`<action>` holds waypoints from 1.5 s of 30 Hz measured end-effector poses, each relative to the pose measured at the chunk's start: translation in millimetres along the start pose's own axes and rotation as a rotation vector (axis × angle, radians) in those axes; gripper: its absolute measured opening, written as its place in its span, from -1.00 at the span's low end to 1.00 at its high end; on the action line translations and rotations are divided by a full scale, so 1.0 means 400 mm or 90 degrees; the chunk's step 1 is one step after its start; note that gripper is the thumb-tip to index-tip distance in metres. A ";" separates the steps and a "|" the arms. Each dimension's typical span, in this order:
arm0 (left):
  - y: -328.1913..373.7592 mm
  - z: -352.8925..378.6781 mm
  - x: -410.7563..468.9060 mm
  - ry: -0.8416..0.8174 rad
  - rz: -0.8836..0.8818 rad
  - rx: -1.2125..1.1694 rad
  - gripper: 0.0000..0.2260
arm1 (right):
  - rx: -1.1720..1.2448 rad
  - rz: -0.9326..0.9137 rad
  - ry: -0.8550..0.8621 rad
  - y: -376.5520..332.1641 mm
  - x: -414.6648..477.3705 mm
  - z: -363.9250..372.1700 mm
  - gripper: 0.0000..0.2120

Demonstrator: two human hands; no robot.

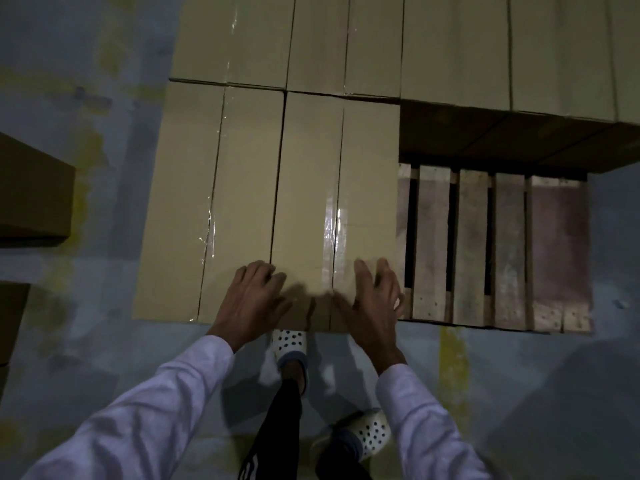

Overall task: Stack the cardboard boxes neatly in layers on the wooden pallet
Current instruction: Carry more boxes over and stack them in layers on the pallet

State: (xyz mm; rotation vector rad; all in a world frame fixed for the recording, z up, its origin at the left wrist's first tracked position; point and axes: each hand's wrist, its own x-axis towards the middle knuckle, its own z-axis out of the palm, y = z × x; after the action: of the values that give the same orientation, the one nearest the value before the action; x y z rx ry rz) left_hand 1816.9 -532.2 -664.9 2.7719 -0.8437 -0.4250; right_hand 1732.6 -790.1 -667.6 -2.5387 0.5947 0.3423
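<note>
Several taped cardboard boxes lie flat on the wooden pallet [471, 251], whose bare slats show at the right. The nearest box [332, 188] sits at the pallet's front edge beside another box [207, 202] to its left. My left hand [252, 299] rests on the near left corner of that nearest box with fingers bent over the top. My right hand [374, 299] lies on its near right corner, fingers spread and fairly straight. Higher boxes [485, 50] stand behind, casting shadow on the slats.
A dark cardboard box [31, 199] stands on the floor at the left, with another box edge [10, 320] below it. My feet in white spotted clogs [289, 344] stand close to the pallet's front. Grey floor with yellow marks surrounds the pallet.
</note>
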 end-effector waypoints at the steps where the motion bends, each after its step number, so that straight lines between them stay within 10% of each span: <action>1: 0.001 -0.007 0.030 0.002 -0.006 0.008 -0.52 | 0.020 0.010 -0.005 -0.003 0.029 -0.015 -0.21; 19: -0.220 -0.142 0.690 0.090 -0.087 0.000 -0.22 | 0.238 0.142 0.071 -0.120 0.608 -0.125 -0.22; 45: -0.261 -0.084 0.724 0.115 -0.040 0.067 -0.23 | 0.216 0.206 0.152 -0.174 0.687 -0.116 -0.19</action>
State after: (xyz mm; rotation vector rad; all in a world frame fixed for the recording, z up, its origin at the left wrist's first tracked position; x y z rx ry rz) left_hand 2111.3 -608.4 -724.0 2.8848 -0.7585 -0.1409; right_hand 2011.0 -855.3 -694.7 -2.1690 1.0641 0.0388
